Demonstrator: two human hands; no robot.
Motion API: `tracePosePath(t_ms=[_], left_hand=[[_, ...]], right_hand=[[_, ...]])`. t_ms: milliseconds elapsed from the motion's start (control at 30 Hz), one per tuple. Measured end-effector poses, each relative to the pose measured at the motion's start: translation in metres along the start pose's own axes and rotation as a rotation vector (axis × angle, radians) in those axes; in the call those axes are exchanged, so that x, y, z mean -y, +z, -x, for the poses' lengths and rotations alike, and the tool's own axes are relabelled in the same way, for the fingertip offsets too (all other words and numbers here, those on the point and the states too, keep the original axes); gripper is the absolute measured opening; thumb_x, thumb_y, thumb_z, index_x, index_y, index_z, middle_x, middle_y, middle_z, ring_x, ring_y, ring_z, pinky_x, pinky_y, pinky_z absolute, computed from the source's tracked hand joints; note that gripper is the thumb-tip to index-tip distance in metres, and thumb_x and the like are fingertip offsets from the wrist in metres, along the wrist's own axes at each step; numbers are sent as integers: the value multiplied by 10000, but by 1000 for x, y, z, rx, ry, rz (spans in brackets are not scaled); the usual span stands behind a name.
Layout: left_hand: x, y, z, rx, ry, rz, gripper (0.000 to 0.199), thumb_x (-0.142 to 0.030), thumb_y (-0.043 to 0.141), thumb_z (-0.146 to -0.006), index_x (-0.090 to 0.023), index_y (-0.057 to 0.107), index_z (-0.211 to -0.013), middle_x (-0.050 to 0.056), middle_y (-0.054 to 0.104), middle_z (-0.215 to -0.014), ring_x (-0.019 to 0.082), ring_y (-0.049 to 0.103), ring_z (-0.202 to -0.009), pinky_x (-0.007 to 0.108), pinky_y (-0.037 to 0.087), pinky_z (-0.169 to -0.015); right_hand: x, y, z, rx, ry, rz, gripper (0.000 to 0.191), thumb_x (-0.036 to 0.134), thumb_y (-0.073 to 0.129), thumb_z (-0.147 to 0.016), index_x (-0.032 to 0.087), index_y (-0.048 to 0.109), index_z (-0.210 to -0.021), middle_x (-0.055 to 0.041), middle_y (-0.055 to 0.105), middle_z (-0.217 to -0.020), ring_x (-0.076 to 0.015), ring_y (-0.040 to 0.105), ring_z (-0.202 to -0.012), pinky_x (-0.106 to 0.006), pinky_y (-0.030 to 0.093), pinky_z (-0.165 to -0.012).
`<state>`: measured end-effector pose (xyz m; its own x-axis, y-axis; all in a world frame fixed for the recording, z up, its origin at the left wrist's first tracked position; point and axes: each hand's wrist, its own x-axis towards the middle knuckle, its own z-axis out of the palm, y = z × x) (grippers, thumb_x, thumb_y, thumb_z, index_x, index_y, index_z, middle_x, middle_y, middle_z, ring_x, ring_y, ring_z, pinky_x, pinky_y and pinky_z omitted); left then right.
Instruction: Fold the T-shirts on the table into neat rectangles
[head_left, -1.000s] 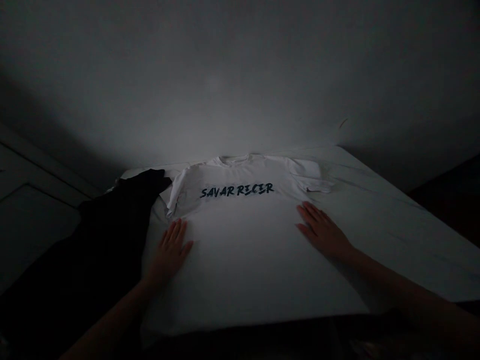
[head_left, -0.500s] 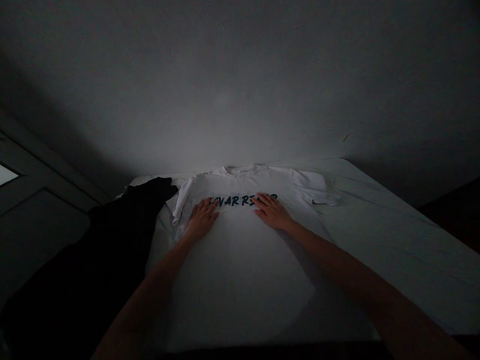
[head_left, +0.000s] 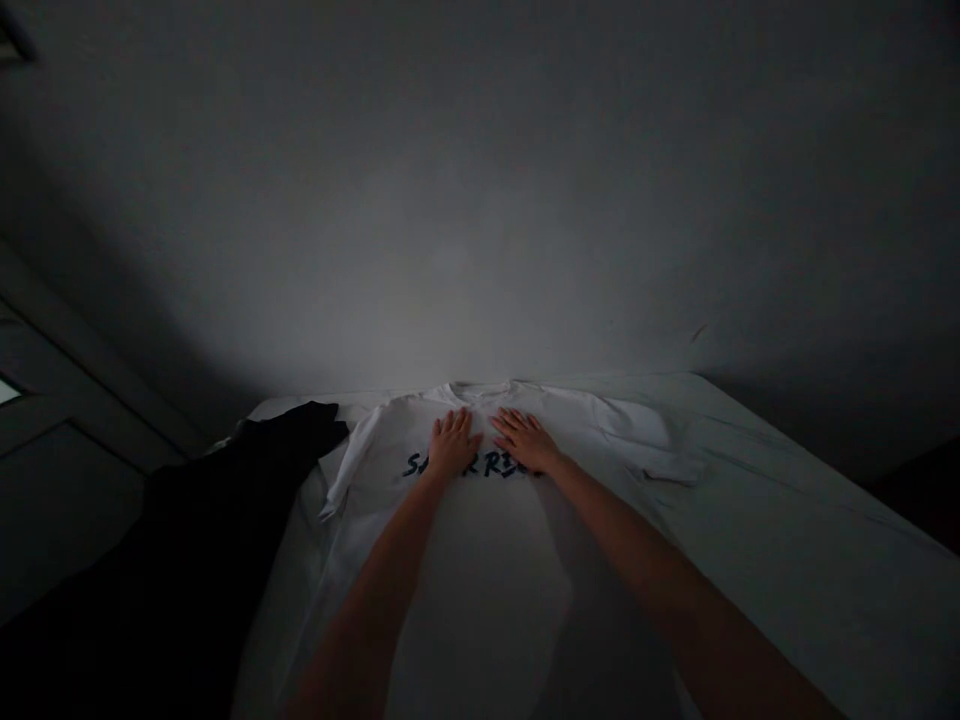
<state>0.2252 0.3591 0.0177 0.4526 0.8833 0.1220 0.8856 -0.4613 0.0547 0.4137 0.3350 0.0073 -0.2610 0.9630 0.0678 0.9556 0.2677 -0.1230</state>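
A white T-shirt (head_left: 480, 560) lies spread out on the table, its collar toward the wall and dark lettering across the chest. My left hand (head_left: 453, 443) rests flat on the chest just below the collar, fingers spread, covering some of the letters. Close by on the right, my right hand (head_left: 524, 440) also lies flat on the fabric with its fingers apart, hiding the end of the lettering. Neither hand grips anything. The shirt's right-hand sleeve lies out on the tabletop; its lower part runs beneath my forearms.
Black clothing (head_left: 202, 540) is heaped along the table's left side. The pale, marble-patterned table (head_left: 780, 540) meets a grey wall (head_left: 465, 200) at the back. A panelled door (head_left: 67, 500) stands at the far left. The room is dim.
Both hands have moved up the shirt toward the collar, and my left hand has shifted right, closer to the other. The view has tilted up, so the table sits lower.
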Motion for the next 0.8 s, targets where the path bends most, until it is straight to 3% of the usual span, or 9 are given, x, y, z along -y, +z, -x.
tracePosePath(t_ms=[233,400,467,567,700,800], left_hand=[[65,3,-37,28,-89,-36,542,-475,321,-1004,-334,306,-1527,22,258,-1615,314,224,-1481,613,222,-1155],[107,1,-39,6,-166,-26,532,-431,324,-1002,-330,318,-1524,34,258,-1617,320,235,-1477,622,217,-1155],[108,1,-42,7,-191,-17,532,-423,327,-996,-332,330,-1519,42,269,-1613,341,237,-1473,650,221,-1140],[92,1,-52,20,-258,-22,539,-399,333,-982,-263,390,-1500,102,322,-1585,385,286,-1445,677,241,-1114],[60,8,-66,-49,-210,-8,556,-362,321,-982,-177,387,-1502,121,313,-1585,328,282,-1460,579,232,-1165],[52,15,-67,-68,-191,23,570,-390,301,-991,-216,320,-1533,72,282,-1601,298,266,-1470,565,226,-1173]], right_hand=[[-81,-7,-10,13,267,67,571,525,271,-1006,325,297,-1540,-40,230,-1627,-274,221,-1481,-534,184,-1182],[-122,-4,-2,-97,253,86,613,525,210,-1011,225,364,-1522,-109,299,-1595,-304,295,-1450,-502,254,-1156],[-123,-5,-7,-70,306,95,630,515,208,-1010,187,348,-1528,-128,286,-1597,-311,290,-1452,-507,247,-1157],[-103,-6,-28,-46,401,130,617,476,244,-1001,153,376,-1510,-153,269,-1598,-330,262,-1460,-568,186,-1166],[-67,-2,-59,-37,252,78,613,427,249,-998,120,340,-1521,-146,254,-1606,-283,237,-1474,-491,182,-1187],[-55,0,-68,15,319,33,671,499,225,-996,136,243,-1560,-113,204,-1627,-297,188,-1487,-507,168,-1188]])
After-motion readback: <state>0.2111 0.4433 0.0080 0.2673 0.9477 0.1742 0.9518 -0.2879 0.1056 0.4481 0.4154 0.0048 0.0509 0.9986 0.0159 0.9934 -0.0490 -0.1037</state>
